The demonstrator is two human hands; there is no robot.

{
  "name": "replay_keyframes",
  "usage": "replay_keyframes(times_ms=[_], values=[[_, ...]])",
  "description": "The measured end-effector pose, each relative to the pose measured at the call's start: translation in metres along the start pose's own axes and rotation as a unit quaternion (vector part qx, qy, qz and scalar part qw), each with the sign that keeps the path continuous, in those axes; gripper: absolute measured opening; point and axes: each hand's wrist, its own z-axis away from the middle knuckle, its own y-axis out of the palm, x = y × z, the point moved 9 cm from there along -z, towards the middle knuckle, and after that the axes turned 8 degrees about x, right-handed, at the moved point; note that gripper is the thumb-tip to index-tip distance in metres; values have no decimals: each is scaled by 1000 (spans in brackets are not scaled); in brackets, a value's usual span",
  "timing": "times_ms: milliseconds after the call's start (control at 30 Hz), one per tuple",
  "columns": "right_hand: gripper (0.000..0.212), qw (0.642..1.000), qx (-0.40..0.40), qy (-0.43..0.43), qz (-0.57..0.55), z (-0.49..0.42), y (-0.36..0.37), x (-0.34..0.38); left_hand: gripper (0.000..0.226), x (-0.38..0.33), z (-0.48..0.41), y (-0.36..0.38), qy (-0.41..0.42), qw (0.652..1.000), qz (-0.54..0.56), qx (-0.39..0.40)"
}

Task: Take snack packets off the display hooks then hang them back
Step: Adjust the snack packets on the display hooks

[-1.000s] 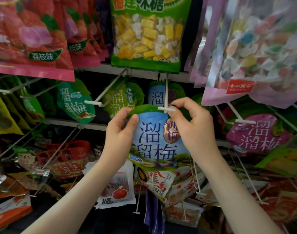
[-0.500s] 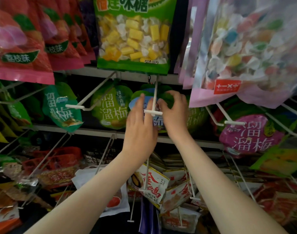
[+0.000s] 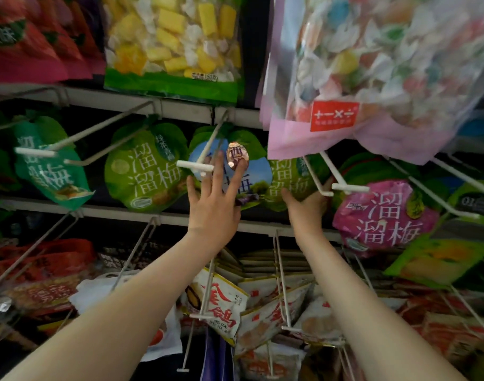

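**Packets, middle hook row: stock and hand positions**

Blue packet [image 3: 251, 180]: it hangs on the centre hook [image 3: 195, 166], well back from the white tip, between two green ones.

Left hand [image 3: 213, 210]: you hold it flat and wide, fingers spread and straight. The fingertips lie on the front of the blue packet, just below the hook's tip. It grasps nothing.

Right hand [image 3: 306, 207]: you have it at the lower edge of the green packet [image 3: 287, 174], just right of the blue one. Its fingers are partly hidden by the packet, so whether they grip it cannot be told.

Second green packet [image 3: 144, 171]: it hangs left of the blue one on its own hook.

Pink packet [image 3: 383, 213]: far right of the same row.

Row above: yellow sweets bag [image 3: 174, 45] over the centre, with the pale pink mixed-sweets bag [image 3: 372, 64] to its right and blurred.

Row below: white packets with red lettering [image 3: 218, 306], under your forearms.
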Motion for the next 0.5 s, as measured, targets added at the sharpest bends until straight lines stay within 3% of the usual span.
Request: replay_keyframes(times_ms=[133, 200, 300, 333, 433, 500], values=[[115, 999, 19, 29, -40, -6, 2, -3, 97, -18, 2, -2, 74, 994, -61, -57], [91, 997, 20, 18, -76, -2, -4, -6, 94, -19, 2, 3, 87, 991, -82, -52], [23, 994, 24, -23, -108, 11, -14, 4, 91, -13, 5, 6, 68, 993, -98, -20], [16, 992, 25, -35, -118, 17, -18, 10, 89, -10, 6, 6, 61, 993, -102, -2], [25, 989, 13, -60, -134, 30, -31, 27, 81, 1, 9, 13, 36, 989, -126, 70], [20, 988, 15, -64, -143, 41, -40, 34, 78, 6, 14, 8, 27, 991, -105, 81]])
